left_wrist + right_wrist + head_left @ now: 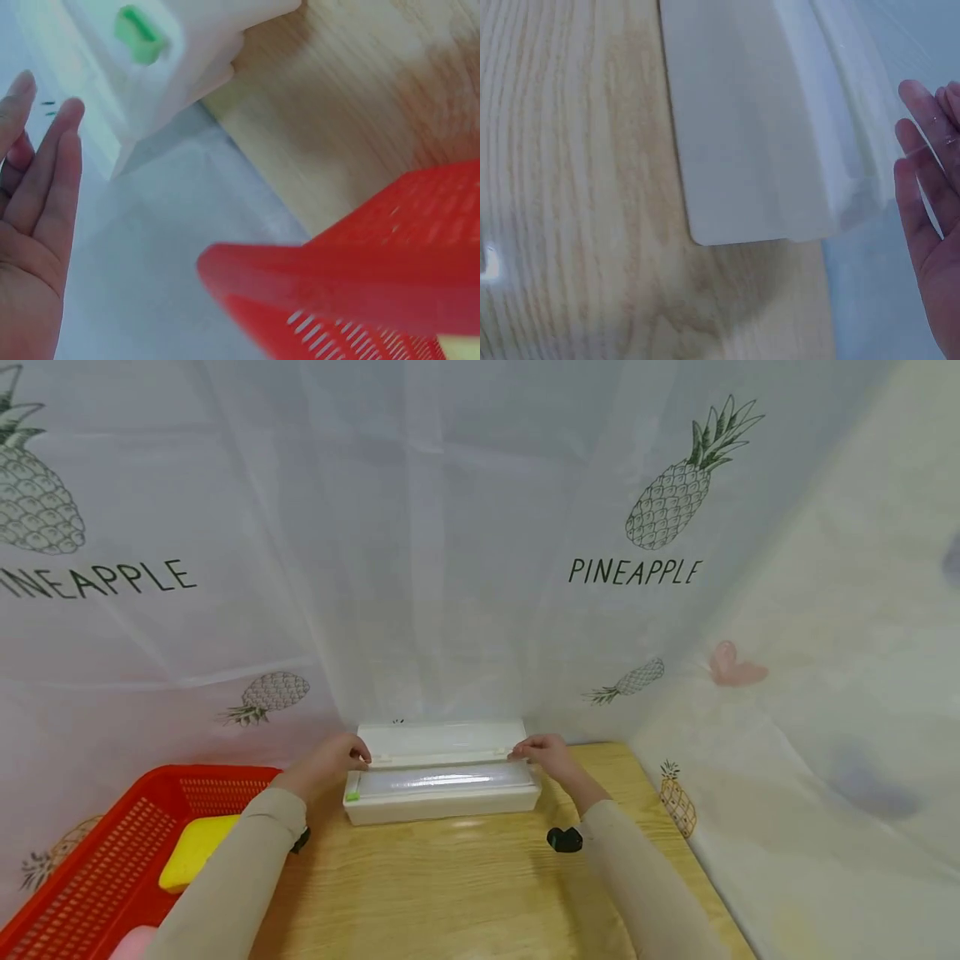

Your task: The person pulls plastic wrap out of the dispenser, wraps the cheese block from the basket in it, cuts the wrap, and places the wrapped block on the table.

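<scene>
A white cling film dispenser stands on the table against the curtain, its lid raised at the back. Inside shows a shiny roll of clear cling film. At the dispenser's left end my left hand pinches the film's edge between thumb and fingertips. My right hand pinches the film at the opposite end, and clear film crosses its fingers in the right wrist view. A green slider sits on the dispenser's left corner.
On the left, a red plastic basket holds a yellow block and something pink. A white pineapple-print curtain hangs right behind the wooden table. Black wrist-camera parts show beside the sleeves.
</scene>
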